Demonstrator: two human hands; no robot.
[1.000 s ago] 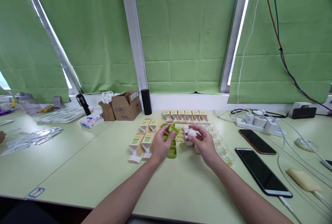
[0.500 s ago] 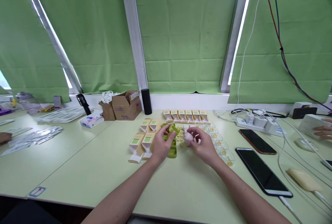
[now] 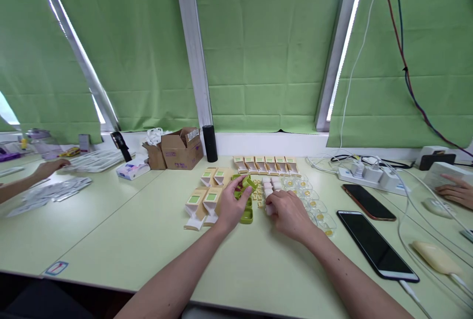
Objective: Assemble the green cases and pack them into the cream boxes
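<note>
My left hand (image 3: 232,207) pinches a small green piece (image 3: 247,183) just above a green tray (image 3: 247,214) on the table. My right hand (image 3: 288,213) rests low on the table, its fingers curled over small pale pink-white blocks (image 3: 271,192); what the fingers grip is hidden. Between the hands lie several tiny yellow cubes (image 3: 258,195). Small beige cartons with green labels (image 3: 206,203) stand left of my left hand, and a row of them (image 3: 265,164) stands behind. Clear plastic cups with yellow bits (image 3: 314,205) lie right of my right hand.
Two phones (image 3: 375,245) and a power strip (image 3: 369,174) with cables lie to the right, where another person's hand (image 3: 454,192) holds a white box. Brown cardboard boxes (image 3: 177,149) and a black cylinder (image 3: 210,143) stand at the back. Another person's arm (image 3: 33,174) reaches over packets at far left.
My right hand has dropped from holding a white piece in the air down onto the blocks on the table. Other people's hands have come into view at both sides.
</note>
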